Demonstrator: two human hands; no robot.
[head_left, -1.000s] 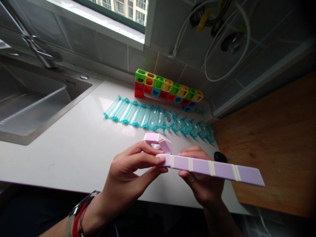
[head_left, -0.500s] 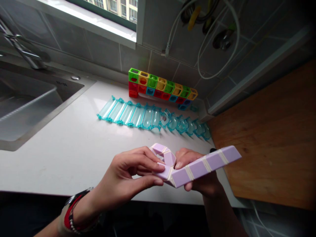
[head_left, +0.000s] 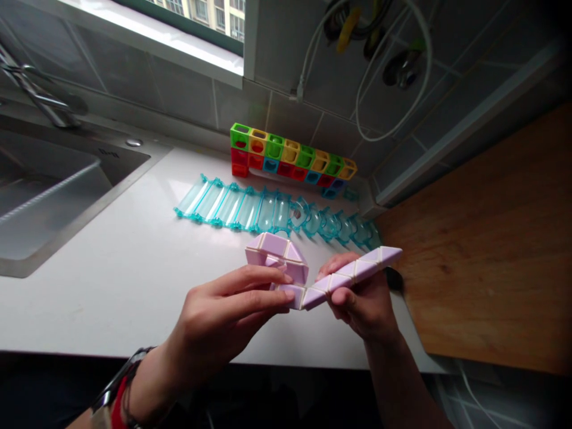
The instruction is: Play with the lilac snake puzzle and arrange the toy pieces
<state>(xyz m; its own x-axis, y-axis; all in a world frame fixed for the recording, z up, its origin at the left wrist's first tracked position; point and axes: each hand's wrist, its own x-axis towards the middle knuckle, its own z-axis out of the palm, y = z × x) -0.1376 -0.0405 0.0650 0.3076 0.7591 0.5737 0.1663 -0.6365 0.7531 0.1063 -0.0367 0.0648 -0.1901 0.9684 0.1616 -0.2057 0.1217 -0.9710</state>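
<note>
Both my hands hold a lilac twist-snake puzzle (head_left: 339,277) over the front of the white counter (head_left: 125,280). My left hand (head_left: 223,322) pinches its folded, curled end between thumb and fingers. My right hand (head_left: 364,304) grips the straight stretch from below, which slants up to the right. A wrist strap shows on my left arm.
A row of clear teal track pieces (head_left: 268,211) lies on the counter beyond my hands. Behind it, stacked coloured cube blocks (head_left: 290,158) line the tiled wall. A steel sink (head_left: 49,185) with a tap sits left, a wooden board (head_left: 487,250) right. Cables hang above.
The straight stretch has been twisted: it lay level to the right, then swung upward. The curled end now stands higher beside my left fingers.
</note>
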